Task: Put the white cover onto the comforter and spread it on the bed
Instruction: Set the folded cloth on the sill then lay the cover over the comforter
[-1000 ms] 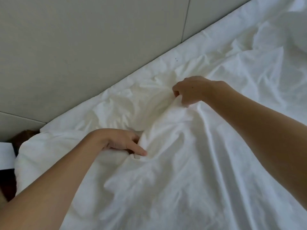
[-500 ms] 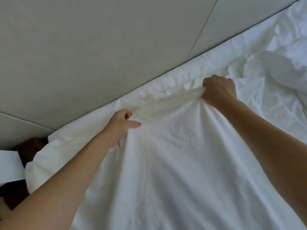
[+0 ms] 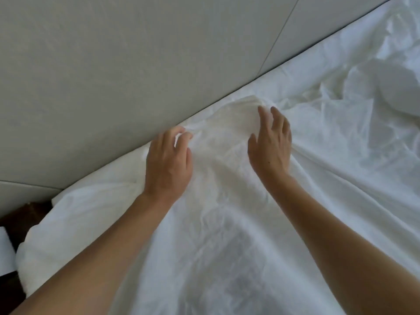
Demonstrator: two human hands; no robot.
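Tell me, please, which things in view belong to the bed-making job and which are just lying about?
Part of the job:
- white cover
- bunched comforter edge near the wall
- left hand, right hand, both flat and open on the cover

Just lying about:
- grey padded wall panel
- white item at the left edge, unclear what

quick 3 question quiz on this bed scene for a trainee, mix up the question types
1. True or false: the right hand lies open on the white cover.
2. Which is nearer the grey wall panel? A. left hand B. right hand
3. Fill in: the bunched, creased bedding lies to the person's ____.

Key: 1 true; 2 A; 3 right
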